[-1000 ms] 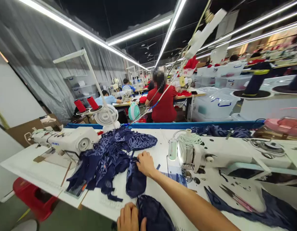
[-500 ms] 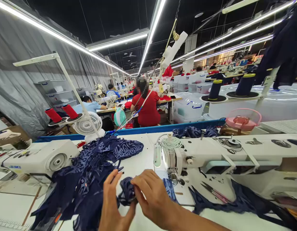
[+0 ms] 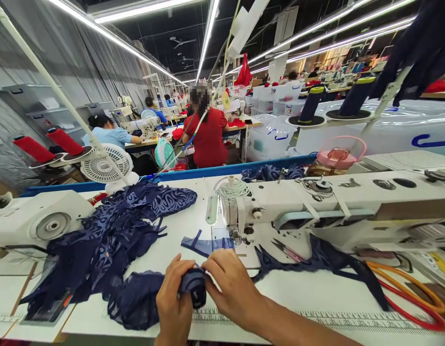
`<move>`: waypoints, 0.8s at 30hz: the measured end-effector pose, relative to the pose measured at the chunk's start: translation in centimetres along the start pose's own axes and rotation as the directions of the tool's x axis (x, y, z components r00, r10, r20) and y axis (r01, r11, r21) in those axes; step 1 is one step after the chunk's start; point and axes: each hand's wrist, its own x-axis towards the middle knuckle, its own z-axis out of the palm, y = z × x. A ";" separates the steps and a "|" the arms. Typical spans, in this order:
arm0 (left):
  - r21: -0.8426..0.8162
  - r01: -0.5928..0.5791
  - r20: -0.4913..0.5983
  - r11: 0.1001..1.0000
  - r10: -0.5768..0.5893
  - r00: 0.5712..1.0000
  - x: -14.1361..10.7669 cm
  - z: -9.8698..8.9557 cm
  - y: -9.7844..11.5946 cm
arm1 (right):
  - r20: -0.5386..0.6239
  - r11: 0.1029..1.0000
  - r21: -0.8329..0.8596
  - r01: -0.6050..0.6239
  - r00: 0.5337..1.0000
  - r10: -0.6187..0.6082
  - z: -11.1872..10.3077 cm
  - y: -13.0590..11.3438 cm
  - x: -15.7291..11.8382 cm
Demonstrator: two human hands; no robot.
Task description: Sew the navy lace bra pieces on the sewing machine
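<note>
The bunched navy fabric piece [image 3: 193, 287] sits directly between the two hands, on the near side of the sewing machine [image 3: 262, 204], the right hand [image 3: 234, 289] being the closer to that machine (folds leave the piece's long axis unclear). The left hand [image 3: 174, 299] curls closed around its left side, while the right's fingertips pinch its right edge; a sheer blue strip [image 3: 198, 246] lies just beyond.
</note>
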 end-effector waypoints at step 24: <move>0.091 0.170 0.623 0.981 -0.190 0.759 2.4 6.4 -2.6 | 0.293 0.987 -0.161 0.021 0.956 0.027 -2.9 6.2 -4.6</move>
